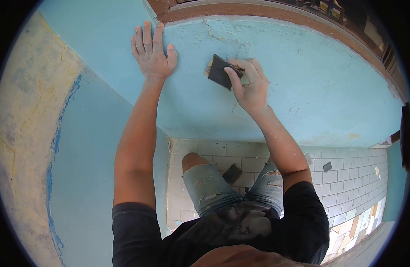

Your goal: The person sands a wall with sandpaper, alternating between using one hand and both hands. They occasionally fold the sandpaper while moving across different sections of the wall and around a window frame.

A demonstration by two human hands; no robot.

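My left hand (153, 54) lies flat against the light blue wall (191, 98), fingers spread, just under the brown window frame. To its right, my right hand (251, 82) grips a folded piece of black sandpaper (221, 73) between thumb and fingers. The sandpaper is close against the wall, and its pale yellowish back shows along the left edge. Cracked, peeling paint (227, 35) marks the wall above the sandpaper, and a thin crack runs below it.
A brown wooden frame (258, 14) borders the wall's top. Bare yellowish plaster (31, 102) shows on the left wall. On the tiled floor (347, 173) lie a dark piece (233, 174) between my legs and a smaller grey piece (327, 167) to the right.
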